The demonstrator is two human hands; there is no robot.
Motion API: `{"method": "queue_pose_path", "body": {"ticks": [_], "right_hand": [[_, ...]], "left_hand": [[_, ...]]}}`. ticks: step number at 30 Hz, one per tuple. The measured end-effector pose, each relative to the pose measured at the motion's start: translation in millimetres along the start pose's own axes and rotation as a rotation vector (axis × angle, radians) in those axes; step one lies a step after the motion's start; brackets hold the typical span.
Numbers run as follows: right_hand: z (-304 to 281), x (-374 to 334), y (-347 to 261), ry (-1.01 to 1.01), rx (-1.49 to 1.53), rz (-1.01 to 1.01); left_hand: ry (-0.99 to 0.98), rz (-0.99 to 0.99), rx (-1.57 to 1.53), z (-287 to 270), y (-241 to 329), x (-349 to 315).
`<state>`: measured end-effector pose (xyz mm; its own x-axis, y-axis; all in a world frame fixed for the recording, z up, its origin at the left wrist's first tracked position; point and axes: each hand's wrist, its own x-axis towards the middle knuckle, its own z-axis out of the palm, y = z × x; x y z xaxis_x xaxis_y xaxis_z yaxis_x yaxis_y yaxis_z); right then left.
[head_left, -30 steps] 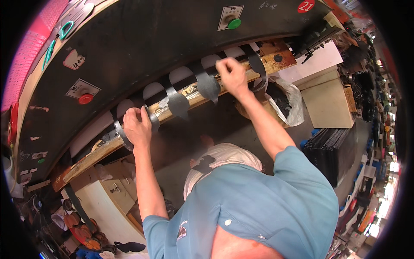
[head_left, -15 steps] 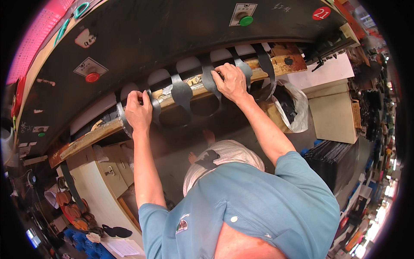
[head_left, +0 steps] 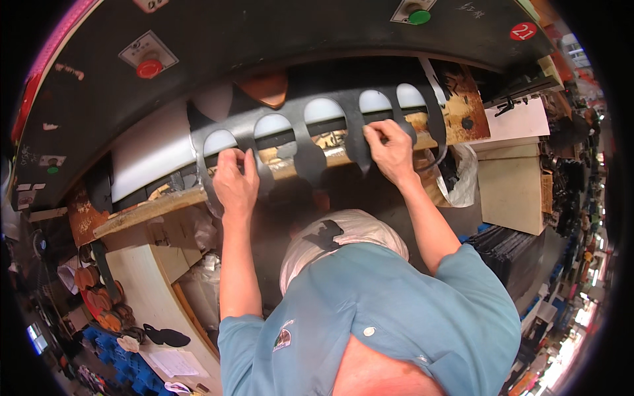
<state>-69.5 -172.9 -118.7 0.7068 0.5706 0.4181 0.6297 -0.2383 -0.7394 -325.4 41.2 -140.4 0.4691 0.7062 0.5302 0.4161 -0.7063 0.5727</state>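
A thin dark sheet [head_left: 309, 160] with a row of rounded cut-outs lies across a white board [head_left: 153, 155] below a black machine panel. Its tongue-like strips reach past the worn wooden front edge [head_left: 158, 210]. At the sheet's left part, my left hand [head_left: 236, 181] has thumb and fingers closed on a strip beside a cut-out. Farther right, my right hand [head_left: 394, 148] pinches another strip between thumb and fingers. Behind the cut-outs, partly under the panel, is a copper-coloured piece with a rounded end [head_left: 265, 89].
The black panel [head_left: 264, 33] overhangs the work, bearing a red button [head_left: 149, 67] and a green button [head_left: 419, 16]. A white bag [head_left: 464, 175] hangs at the right, near a pale cabinet [head_left: 512, 188]. Another cabinet [head_left: 142, 270] stands left, beside blue crates [head_left: 129, 363].
The panel now sits higher in the picture, showing more of the sheet, white board and copper-coloured piece. Both hands appear farther right and lower, still gripping the sheet.
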Motion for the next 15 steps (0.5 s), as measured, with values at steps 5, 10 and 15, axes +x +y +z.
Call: {"method": "queue_pose_path", "body": {"ticks": [5, 10, 15], "right_hand": [[55, 40, -34, 0.039, 0.005, 0.011], [137, 103, -79, -0.302, -0.015, -0.128], [190, 128, -91, -0.338, -0.315, -0.208]], "left_hand": [[-0.304, -0.133, -0.097, -23, -24, 23], [-0.301, -0.081, -0.118, -26, -24, 90], [-0.246, 0.003, -0.224, 41, -50, 160]]}}
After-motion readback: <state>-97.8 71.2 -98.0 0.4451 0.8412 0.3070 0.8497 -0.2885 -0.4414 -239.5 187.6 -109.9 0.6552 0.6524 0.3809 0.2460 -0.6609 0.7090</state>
